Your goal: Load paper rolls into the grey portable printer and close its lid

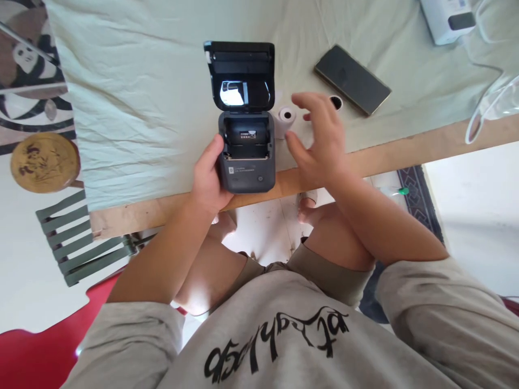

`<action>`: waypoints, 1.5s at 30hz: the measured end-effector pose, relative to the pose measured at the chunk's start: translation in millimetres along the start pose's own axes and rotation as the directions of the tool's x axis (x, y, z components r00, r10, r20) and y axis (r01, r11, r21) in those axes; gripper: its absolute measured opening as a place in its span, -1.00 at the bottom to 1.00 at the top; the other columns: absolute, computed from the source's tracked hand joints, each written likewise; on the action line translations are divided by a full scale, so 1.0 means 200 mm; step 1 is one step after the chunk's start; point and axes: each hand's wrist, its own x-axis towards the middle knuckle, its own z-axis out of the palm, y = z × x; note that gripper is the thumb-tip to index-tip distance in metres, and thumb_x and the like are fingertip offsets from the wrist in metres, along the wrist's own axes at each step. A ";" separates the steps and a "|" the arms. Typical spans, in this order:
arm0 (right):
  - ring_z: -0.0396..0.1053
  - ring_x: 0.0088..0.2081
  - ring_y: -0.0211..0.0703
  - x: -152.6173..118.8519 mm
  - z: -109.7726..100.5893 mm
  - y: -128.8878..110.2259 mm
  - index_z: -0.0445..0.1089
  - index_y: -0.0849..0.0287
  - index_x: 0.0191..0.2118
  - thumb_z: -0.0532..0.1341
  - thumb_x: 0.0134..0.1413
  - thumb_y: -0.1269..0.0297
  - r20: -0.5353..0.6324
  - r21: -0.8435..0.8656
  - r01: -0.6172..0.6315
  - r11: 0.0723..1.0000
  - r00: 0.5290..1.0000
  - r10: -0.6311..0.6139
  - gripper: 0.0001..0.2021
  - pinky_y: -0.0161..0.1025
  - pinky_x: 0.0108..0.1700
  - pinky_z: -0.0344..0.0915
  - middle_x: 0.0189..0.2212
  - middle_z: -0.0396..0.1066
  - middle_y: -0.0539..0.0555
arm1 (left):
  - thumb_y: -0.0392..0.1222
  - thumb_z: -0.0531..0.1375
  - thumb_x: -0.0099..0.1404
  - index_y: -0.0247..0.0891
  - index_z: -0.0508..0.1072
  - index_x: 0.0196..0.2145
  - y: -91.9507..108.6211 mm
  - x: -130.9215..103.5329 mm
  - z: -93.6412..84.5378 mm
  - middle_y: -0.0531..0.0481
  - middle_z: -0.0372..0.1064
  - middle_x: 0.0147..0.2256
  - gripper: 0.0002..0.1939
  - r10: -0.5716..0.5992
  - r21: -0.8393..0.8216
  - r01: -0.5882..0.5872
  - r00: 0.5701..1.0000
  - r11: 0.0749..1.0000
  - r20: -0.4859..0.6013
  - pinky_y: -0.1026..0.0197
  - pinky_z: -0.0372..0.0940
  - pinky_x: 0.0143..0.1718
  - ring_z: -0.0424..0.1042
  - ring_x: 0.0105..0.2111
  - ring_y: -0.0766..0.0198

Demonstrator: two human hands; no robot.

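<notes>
A small dark printer [247,175] is held over the table's front edge, its lid [243,73] raised and its inner bay showing. My left hand [208,175] grips the printer's left side, thumb along the edge. Just right of the printer, a white paper roll [286,116] rests on the cloth. My right hand [320,132] hovers beside that roll with thumb and fingers apart and nothing between them. Behind my right fingers, another roll with a dark core [336,103] is partly hidden.
A dark phone [352,80] lies on the green tablecloth [141,70], right of the rolls. Farther right are a white device [448,21] and its cable [482,111]. A round wooden stool [44,162] and a green slatted seat [81,237] stand at the left.
</notes>
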 end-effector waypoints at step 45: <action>0.42 -0.29 -0.27 -0.01 0.01 -0.04 0.31 0.05 -0.17 0.23 0.00 0.32 0.600 0.759 -0.647 -0.080 0.646 0.471 -0.78 -0.37 -0.37 0.42 -0.35 0.36 -0.03 | 0.03 0.04 0.35 -0.22 0.51 -0.27 0.02 -0.02 0.00 0.05 0.54 -0.18 -0.67 -0.051 0.006 0.051 0.997 0.999 0.055 0.03 0.36 0.06 0.43 0.01 0.08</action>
